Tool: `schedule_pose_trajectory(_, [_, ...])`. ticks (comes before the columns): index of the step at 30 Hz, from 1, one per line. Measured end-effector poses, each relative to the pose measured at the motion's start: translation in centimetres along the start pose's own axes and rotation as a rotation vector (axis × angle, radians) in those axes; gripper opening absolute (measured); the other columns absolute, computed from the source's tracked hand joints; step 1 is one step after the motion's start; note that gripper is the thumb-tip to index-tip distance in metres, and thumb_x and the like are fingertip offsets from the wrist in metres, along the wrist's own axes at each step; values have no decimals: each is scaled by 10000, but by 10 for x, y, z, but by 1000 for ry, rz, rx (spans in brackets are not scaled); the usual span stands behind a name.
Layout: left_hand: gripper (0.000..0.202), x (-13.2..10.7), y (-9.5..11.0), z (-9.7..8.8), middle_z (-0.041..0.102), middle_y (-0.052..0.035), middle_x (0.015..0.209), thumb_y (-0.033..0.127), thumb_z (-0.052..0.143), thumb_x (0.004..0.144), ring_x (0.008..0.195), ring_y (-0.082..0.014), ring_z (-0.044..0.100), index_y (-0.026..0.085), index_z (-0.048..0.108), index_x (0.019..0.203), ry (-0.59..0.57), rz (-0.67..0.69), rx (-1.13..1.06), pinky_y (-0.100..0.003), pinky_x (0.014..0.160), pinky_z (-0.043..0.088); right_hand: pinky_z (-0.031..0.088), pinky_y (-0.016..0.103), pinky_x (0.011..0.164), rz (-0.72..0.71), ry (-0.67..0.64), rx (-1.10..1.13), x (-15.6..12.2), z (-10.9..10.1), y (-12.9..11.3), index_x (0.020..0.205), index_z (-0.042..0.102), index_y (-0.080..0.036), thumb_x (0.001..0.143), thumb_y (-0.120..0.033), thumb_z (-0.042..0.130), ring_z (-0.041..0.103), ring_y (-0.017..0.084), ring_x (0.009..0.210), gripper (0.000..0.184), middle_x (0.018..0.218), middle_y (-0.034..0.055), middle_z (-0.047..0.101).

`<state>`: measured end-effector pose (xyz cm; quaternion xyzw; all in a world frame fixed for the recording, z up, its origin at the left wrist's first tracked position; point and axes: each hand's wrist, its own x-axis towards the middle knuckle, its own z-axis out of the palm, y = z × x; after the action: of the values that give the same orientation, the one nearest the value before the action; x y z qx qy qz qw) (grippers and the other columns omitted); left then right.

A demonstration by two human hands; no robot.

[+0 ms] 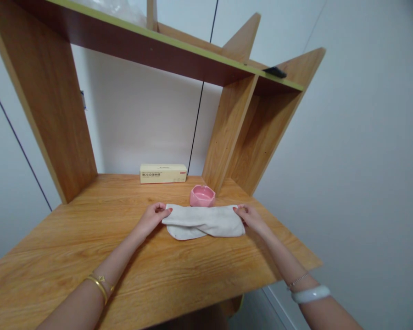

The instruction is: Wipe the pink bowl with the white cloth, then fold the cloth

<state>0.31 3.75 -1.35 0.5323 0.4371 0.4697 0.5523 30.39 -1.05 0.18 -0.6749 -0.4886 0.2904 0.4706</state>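
Note:
A pair of white socks [213,220], as the soft overlapping fabric with a rounded, toe-like end looks to be, lies stretched sideways on the wooden desk [179,270]. My left hand [155,216] pinches the upper left end between thumb and fingers. At the upper right end, my right hand [248,215] grips the fabric the same way. Just behind the socks, close to their top edge, stands a pink faceted bowl [202,196], its lower front partly hidden by them.
A long cream box [163,174] with printed lettering stands at the back of the desk. Wooden upright panels [227,133] and an overhead shelf [179,57] frame the desk. A dark flat object [275,72] rests on the shelf's right part. The desk's right edge borders a white wall [358,151].

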Motion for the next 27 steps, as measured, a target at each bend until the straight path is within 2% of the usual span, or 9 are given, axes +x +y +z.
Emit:
schedule_pose_trajectory(5, [289, 11, -10, -9, 479, 24, 545, 414, 601, 558, 495, -100, 423, 149, 508, 630, 68, 77, 285, -221, 472, 314, 343, 236, 478, -176, 85, -236, 7, -3, 11, 778, 530, -153, 611, -496, 588, 481, 126, 536, 386, 602, 10, 533])
schedule_pose_trajectory(7, [285, 11, -6, -12, 475, 21, 587, 411, 584, 586, 540, -117, 438, 157, 505, 688, 118, 142, 364, -236, 509, 338, 319, 236, 466, -162, 126, -319, 4, -9, 14, 800, 525, -151, 622, -522, 573, 465, 126, 509, 415, 560, -2, 519])
schedule_pose_trajectory(9, [280, 6, 3, -13, 496, 1, 668, 408, 568, 615, 643, -143, 467, 165, 507, 741, 113, 255, 456, -260, 593, 369, 278, 235, 443, -110, 43, -362, -1, -17, 16, 699, 515, -156, 656, -576, 508, 414, 111, 459, 422, 489, -20, 468])
schedule_pose_trajectory(13, [327, -11, 26, -14, 517, -35, 876, 449, 550, 657, 842, -179, 455, 188, 533, 854, -190, 357, 650, -296, 743, 363, 196, 234, 430, -45, -214, -403, -20, -27, 15, 488, 406, -178, 682, -634, 426, 292, 74, 428, 495, 429, -47, 344])
schedule_pose_trajectory(16, [368, -21, 34, -15, 508, -26, 916, 428, 607, 612, 875, -194, 436, 214, 549, 905, -447, 291, 813, -312, 774, 353, 206, 225, 440, -8, -357, -344, -36, -27, 9, 539, 467, -164, 643, -606, 512, 316, 74, 456, 456, 477, -45, 389])
schedule_pose_trajectory(18, [362, -23, 33, -16, 506, -20, 899, 359, 639, 574, 885, -205, 427, 220, 562, 898, -488, 268, 928, -330, 797, 339, 262, 226, 463, 4, -402, -290, -43, -25, 3, 604, 530, -157, 606, -576, 574, 384, 91, 492, 421, 529, -28, 457])
schedule_pose_trajectory(22, [241, -17, 26, -21, 517, -20, 843, 306, 592, 605, 872, -209, 429, 205, 584, 823, -423, 295, 1003, -346, 809, 329, 391, 309, 722, -178, -224, -250, -46, -24, -13, 650, 623, -161, 588, -549, 606, 529, 203, 820, 393, 850, 79, 585])
schedule_pose_trajectory(25, [200, -12, 25, -24, 542, -31, 812, 362, 540, 660, 850, -207, 450, 193, 586, 755, -369, 349, 886, -337, 795, 343, 284, 370, 935, -373, -30, -234, -44, -26, -30, 600, 634, -191, 591, -527, 624, 418, 252, 1104, 336, 1153, 88, 513])
schedule_pose_trajectory(27, [201, -10, 29, -26, 557, -37, 790, 377, 529, 670, 830, -202, 469, 186, 577, 714, -312, 372, 744, -317, 770, 359, 286, 372, 943, -409, -18, -158, -45, -27, -43, 613, 630, -202, 606, -511, 624, 441, 238, 1091, 310, 1139, 73, 539])
